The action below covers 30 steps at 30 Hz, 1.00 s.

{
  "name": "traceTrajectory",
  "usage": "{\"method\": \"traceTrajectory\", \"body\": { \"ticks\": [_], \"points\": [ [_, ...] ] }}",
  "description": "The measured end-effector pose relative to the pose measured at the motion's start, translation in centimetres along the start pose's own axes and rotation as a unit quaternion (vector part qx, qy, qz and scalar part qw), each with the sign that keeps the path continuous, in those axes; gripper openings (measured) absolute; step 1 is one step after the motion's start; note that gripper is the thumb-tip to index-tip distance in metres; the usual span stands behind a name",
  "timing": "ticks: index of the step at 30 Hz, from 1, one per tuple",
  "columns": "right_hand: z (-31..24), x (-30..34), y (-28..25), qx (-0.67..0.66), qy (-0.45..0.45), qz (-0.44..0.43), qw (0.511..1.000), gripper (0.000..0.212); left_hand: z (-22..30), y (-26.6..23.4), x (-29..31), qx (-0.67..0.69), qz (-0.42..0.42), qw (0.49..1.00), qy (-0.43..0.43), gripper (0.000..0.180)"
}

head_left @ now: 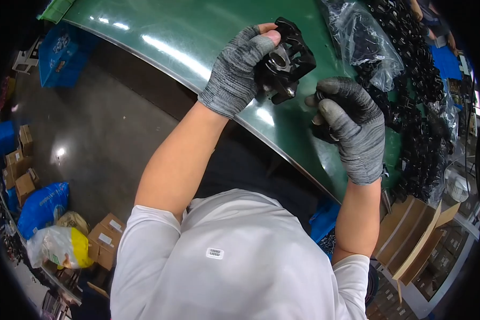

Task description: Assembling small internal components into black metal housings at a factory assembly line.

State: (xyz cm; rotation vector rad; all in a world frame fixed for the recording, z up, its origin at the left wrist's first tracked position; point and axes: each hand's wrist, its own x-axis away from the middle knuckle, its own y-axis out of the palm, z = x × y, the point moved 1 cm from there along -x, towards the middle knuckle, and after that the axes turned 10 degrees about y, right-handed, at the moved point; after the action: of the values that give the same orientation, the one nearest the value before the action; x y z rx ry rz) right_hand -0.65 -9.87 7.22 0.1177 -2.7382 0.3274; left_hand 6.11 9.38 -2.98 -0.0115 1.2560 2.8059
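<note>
My left hand point(237, 69), in a grey knit glove with bare fingertips, grips a black bracket-like housing point(298, 58) with a round grey ring in it. It holds this housing above the green tabletop point(197, 32), near the table's edge. My right hand point(352, 120), gloved in grey with darkened fingers, is curled closed to the right of the housing and apart from it. A small black piece point(320, 96) shows between its thumb and fingers; its kind is too hidden to tell.
Black parts point(413, 64) lie heaped along the table's right side, partly under clear plastic bags point(370, 45). An open cardboard box point(410, 234) stands at the lower right. A blue crate point(64, 53) and cartons point(105, 240) are to the left. Another person's hand point(452, 42) shows far right.
</note>
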Motion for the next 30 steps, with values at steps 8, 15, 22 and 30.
{"method": "traceTrajectory", "body": {
  "ticks": [8,15,22,30],
  "points": [
    [0.9,-0.8,1.7,0.073,-0.096,0.020,0.992,0.026,-0.7,-0.2,-0.1,-0.091,-0.013,0.994,0.053,0.045],
    [0.3,-1.2,1.5,0.229,-0.158,0.014,0.961,0.025,-0.1,0.0,-0.3,-0.179,-0.177,0.920,0.300,0.045],
    [0.2,-1.0,1.3,0.264,-0.137,0.014,0.955,0.026,-0.2,-0.3,0.0,-0.048,-0.033,0.998,0.010,0.051],
    [0.7,-1.2,1.6,0.193,-0.130,0.018,0.972,0.028,-1.2,-1.0,0.0,-0.064,-0.074,0.991,0.093,0.051]
  ]
}}
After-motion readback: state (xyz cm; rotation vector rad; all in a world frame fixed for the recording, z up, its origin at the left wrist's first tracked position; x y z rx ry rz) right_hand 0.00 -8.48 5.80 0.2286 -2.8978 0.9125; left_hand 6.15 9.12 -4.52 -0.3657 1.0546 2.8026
